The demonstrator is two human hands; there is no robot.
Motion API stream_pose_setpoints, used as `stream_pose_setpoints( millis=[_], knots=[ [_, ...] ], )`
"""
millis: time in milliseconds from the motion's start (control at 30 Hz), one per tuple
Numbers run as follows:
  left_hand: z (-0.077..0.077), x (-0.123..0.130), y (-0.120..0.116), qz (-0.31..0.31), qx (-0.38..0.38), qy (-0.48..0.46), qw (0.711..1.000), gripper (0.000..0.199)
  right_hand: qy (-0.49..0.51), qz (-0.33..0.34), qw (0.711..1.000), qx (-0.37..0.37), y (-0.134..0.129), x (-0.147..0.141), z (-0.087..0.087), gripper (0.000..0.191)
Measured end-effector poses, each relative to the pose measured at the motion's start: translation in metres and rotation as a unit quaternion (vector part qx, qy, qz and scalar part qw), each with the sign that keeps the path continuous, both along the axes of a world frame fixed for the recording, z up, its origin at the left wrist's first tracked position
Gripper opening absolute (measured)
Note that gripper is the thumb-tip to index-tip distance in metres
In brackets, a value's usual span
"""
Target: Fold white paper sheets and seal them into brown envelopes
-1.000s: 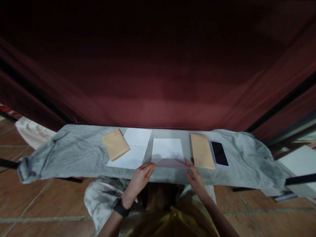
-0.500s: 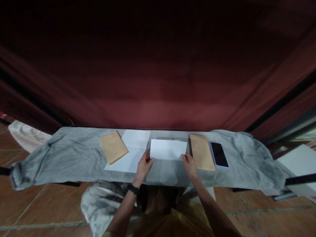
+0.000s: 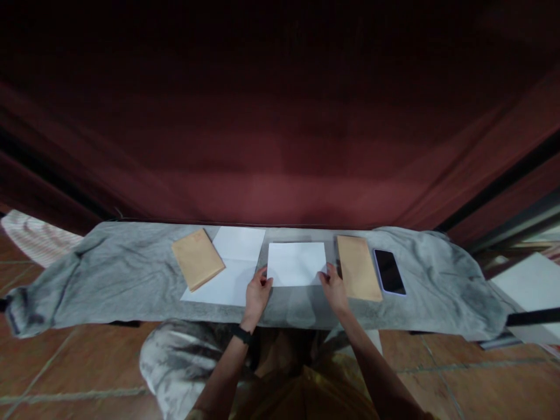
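A sheet of white paper (image 3: pixel 296 262), seen as a wide rectangle, is held between my two hands over the grey cloth. My left hand (image 3: pixel 258 291) pinches its lower left corner, with a dark band on the wrist. At the lower right corner, my right hand (image 3: pixel 333 287) has its thumb and fingers closed on the edge. Left of the paper lies a larger creased white sheet (image 3: pixel 238 248), partly covered by a stack of brown envelopes (image 3: pixel 198 259). Close by my right hand is another brown envelope pile (image 3: pixel 359 268).
A phone (image 3: pixel 389 272) with a dark screen and pale purple edge lies right of the envelopes. The grey cloth (image 3: pixel 135 274) covers the narrow bench and bunches at both ends. A dark red panel (image 3: pixel 280 192) rises behind it. Tiled floor (image 3: pixel 87 361) shows below.
The paper between my hands now looks taller and a little narrower, its lower edge nearer me. Both hands keep hold at its lower corners. The view has shifted slightly.
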State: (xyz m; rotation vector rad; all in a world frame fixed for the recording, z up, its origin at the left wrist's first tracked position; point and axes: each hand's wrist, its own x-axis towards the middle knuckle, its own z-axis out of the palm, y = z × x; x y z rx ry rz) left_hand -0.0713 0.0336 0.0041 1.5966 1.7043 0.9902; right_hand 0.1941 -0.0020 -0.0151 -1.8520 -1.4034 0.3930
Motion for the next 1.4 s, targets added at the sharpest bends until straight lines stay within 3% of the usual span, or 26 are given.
stream_pose_setpoints(
  millis=[300, 400, 500, 600, 733, 900, 1033, 1400],
  knots=[
    [0.010, 0.008, -0.001, 0.014, -0.069, 0.103, 0.992, 0.045, -0.206, -0.002, 0.977, -0.054, 0.009, -0.011, 0.003, 0.044],
    [0.014, 0.010, -0.003, 0.012, -0.079, 0.148, 0.986, 0.045, -0.245, -0.007, 0.969, -0.038, 0.007, -0.012, 0.002, 0.043],
    [0.019, 0.014, -0.009, 0.012, -0.057, 0.219, 0.974, 0.044, -0.250, -0.002, 0.968, 0.013, 0.006, -0.015, 0.002, 0.041],
    [0.021, 0.024, -0.013, 0.009, 0.024, 0.307, 0.951, 0.042, -0.224, 0.041, 0.972, 0.055, 0.006, -0.028, 0.002, 0.042],
    [0.012, 0.052, -0.013, -0.066, 0.123, 0.348, 0.927, 0.046, -0.159, 0.122, 0.976, 0.079, 0.012, -0.060, 0.002, 0.047],
    [-0.014, 0.080, -0.007, -0.152, 0.091, 0.380, 0.908, 0.056, -0.161, 0.168, 0.971, 0.050, 0.021, -0.084, -0.001, 0.054],
    [-0.024, 0.080, -0.006, -0.148, 0.061, 0.400, 0.902, 0.058, -0.213, 0.175, 0.961, 0.021, 0.018, -0.078, -0.008, 0.052],
    [-0.023, 0.056, -0.008, -0.072, 0.100, 0.368, 0.922, 0.059, -0.290, 0.103, 0.951, 0.038, 0.005, -0.054, -0.019, 0.053]
  ],
)
